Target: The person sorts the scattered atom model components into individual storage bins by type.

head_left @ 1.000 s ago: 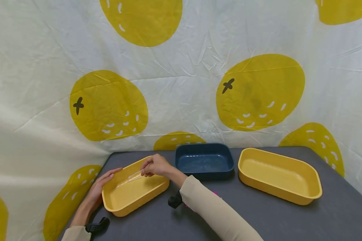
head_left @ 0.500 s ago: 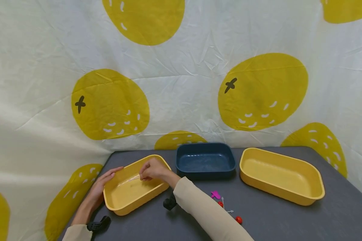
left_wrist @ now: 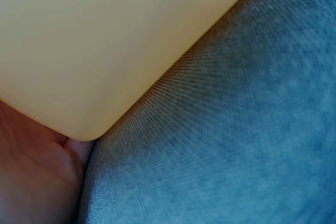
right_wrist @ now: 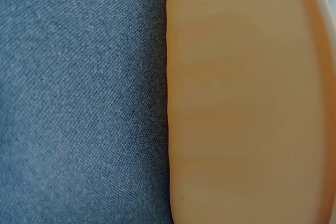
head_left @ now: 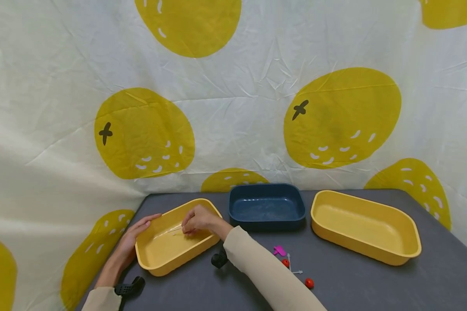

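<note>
Over the left yellow tray point(head_left: 159, 259), my right hand point(head_left: 199, 219) pinches thin pale sticks point(head_left: 174, 230) low near the tray's floor. Their far ends point left from the fingertips; their exact kind is too small to tell. My left hand point(head_left: 130, 242) rests along the left side of that tray, its fingers straight along the rim. In the left wrist view part of the left hand point(left_wrist: 39, 166) lies against the tray's outer wall point(left_wrist: 105, 51). The right wrist view shows only the tray wall point(right_wrist: 241, 98) and the tabletop, with no fingers visible.
A dark blue tray point(head_left: 266, 224) stands at the back middle, and another yellow tray point(head_left: 358, 250) at the right. On the grey table point(head_left: 373, 289) beside the right forearm lie a magenta piece point(head_left: 279, 250), red balls point(head_left: 309, 283) and grey sticks point(head_left: 297, 272).
My right hand has lowered into the left tray with the thin sticks. The right forearm has shifted left, uncovering the small pieces on the table. My left hand keeps its place on the tray.
</note>
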A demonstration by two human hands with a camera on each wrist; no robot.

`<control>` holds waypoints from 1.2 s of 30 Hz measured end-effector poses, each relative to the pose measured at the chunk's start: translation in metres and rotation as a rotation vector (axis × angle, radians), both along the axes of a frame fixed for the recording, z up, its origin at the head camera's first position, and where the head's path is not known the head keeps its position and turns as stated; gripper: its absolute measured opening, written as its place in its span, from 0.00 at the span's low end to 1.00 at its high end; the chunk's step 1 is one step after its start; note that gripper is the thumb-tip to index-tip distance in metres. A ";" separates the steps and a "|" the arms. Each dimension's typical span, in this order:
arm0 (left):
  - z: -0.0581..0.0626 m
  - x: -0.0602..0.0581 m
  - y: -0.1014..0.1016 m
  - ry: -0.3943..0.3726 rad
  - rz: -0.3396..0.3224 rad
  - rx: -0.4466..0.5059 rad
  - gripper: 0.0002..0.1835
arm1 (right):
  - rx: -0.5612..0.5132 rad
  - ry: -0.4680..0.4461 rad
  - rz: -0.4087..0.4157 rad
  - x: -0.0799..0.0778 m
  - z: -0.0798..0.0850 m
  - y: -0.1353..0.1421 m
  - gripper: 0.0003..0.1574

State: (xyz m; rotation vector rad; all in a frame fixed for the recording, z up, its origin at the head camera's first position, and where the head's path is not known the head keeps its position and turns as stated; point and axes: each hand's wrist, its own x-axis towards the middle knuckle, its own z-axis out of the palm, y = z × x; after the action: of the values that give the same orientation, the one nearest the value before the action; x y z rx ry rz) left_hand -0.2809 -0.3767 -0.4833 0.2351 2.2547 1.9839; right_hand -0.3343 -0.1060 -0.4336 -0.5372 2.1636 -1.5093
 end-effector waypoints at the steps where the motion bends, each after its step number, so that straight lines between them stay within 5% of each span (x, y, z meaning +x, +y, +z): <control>1: 0.000 0.000 0.000 0.003 0.001 0.001 0.30 | 0.005 -0.003 0.000 0.000 0.000 -0.001 0.02; 36: 0.000 0.000 0.000 0.000 0.008 -0.003 0.30 | 0.219 0.141 -0.135 -0.010 -0.016 -0.012 0.08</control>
State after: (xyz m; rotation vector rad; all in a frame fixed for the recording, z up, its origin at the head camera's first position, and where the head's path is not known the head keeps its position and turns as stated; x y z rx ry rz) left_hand -0.2813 -0.3763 -0.4834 0.2260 2.2627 1.9840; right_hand -0.3438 -0.1183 -0.4493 -0.4425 2.4805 -1.3118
